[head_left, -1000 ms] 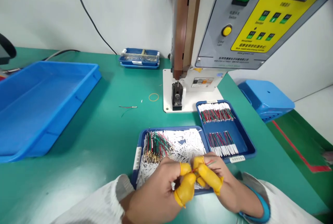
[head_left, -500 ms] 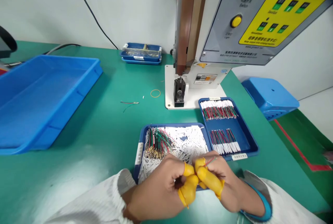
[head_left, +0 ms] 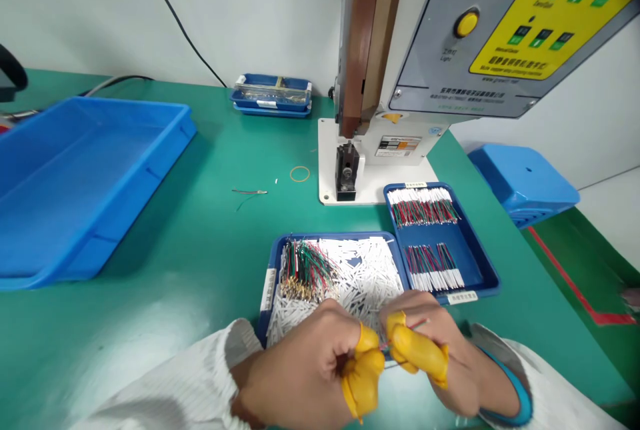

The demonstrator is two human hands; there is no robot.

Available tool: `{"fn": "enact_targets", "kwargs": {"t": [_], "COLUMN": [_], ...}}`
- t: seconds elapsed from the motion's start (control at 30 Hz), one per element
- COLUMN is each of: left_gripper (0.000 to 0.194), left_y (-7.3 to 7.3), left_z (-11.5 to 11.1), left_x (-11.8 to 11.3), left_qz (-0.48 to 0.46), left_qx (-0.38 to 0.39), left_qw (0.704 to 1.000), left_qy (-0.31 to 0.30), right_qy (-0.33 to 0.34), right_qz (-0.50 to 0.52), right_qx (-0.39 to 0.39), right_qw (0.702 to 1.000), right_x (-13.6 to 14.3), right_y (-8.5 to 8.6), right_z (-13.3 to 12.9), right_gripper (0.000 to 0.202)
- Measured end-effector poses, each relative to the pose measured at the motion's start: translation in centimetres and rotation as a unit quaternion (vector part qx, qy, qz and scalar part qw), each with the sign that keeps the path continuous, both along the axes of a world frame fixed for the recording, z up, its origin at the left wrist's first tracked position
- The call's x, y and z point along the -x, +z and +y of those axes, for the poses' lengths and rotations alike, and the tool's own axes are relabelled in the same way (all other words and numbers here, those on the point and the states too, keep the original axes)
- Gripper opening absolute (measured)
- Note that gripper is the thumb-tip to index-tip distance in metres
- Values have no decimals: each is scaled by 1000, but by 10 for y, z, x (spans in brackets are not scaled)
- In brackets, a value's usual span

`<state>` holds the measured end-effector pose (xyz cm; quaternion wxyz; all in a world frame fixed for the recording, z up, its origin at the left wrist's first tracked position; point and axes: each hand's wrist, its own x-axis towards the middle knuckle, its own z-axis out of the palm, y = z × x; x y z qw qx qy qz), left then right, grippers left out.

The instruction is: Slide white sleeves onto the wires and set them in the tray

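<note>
In the head view, my left hand (head_left: 325,367), with yellow finger cots on thumb and forefinger, is closed in a pinch. My right hand (head_left: 433,350), also in yellow finger cots, pinches thin red and green wires (head_left: 419,325) whose ends stick out past its fingers. A short stretch of the wires spans the small gap between both hands, so the left holds their other end, hidden by its fingertips. Both hands are over the front edge of a blue tray (head_left: 270,300) of loose white tubes (head_left: 373,277) and a bundle of wires with brass-coloured tips (head_left: 305,270).
Right of it, a second blue tray (head_left: 475,250) holds rows of white-sleeved wires (head_left: 435,263). Behind stands a crimping machine (head_left: 375,170). A single wire (head_left: 250,192) and a rubber band (head_left: 300,174) lie on the green table. A large blue bin (head_left: 135,197) is at left.
My hands have drawn slightly apart, the right one moving rightward, so a bit of wire shows between them. The camera view has shifted a little.
</note>
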<state>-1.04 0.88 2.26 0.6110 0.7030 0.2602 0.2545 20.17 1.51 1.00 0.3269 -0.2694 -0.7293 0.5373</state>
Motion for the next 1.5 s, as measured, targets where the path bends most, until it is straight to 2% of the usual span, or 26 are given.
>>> {"fn": "enact_targets", "kwargs": {"t": [0.07, 0.17, 0.23, 0.27, 0.37, 0.4, 0.47, 0.57, 0.7, 0.8, 0.9, 1.0, 1.1, 1.17, 1.2, 1.33, 1.4, 1.5], "left_gripper": [30, 29, 29, 27, 27, 27, 29, 33, 23, 20, 21, 20, 19, 19, 20, 30, 35, 38], "left_y": [0, -2, -4, -4, -4, -4, -5, -9, -15, -19, -22, -22, -22, -23, -24, -27, -26, -21], "left_z": [1, 1, 0, 0, 1, 2, 5, 8, 13, 17, 18, 17, 15, 14, 14, 10, 8, 7], "left_x": [2, 4, 5, 5, 7, 8, 11, 14, 12, 11, 11, 11, 9, 9, 8, 9, 9, 8], "left_qz": [-11, -26, -17, 0, 59, 66, 57, 27, 16, -3, -18, -28, -42, -60, -68, -65, -41, -11], "left_qx": [20, 24, 2, -11, -38, -25, 20, 88, 138, 153, 166, 176, 184, 196, 202, 197, 174, 125], "left_qw": [1000, 999, 998, 997, 987, 984, 982, 979, 971, 965, 961, 958, 957, 954, 952, 948, 947, 946], "left_qy": [-7, 18, 54, 76, 148, 161, 176, 181, 196, 214, 219, 223, 220, 219, 219, 240, 266, 299], "right_qy": [-32, -162, -238, -248, -180, -149, -100, -60, -6, 58, 91, 94, 84, 79, 76, 33, -31, -149], "right_qz": [39, 115, 110, 70, -116, -169, -241, -284, -316, -368, -431, -463, -473, -458, -438, -275, -201, -124], "right_qx": [8, 29, -18, -69, -225, -256, -287, -313, -349, -348, -373, -427, -450, -440, -426, -306, -229, -126], "right_qw": [999, 980, 965, 964, 950, 940, 922, 904, 882, 861, 816, 771, 753, 769, 788, 911, 952, 973], "right_x": [-3, -14, -24, -28, -32, -32, -29, -30, -36, -32, -21, -9, -4, -6, -8, -19, -22, -22], "right_y": [0, 2, 2, 1, -3, -5, -7, -9, -4, 5, 13, 18, 20, 19, 18, 12, 8, 2], "right_z": [2, 14, 26, 33, 51, 55, 61, 68, 81, 91, 93, 88, 81, 80, 80, 80, 77, 68], "right_gripper": [59, 51, 45, 40, 14, 14, 28, 41, 50, 39, 25, 15, 10, 15, 18, 18, 22, 24]}}
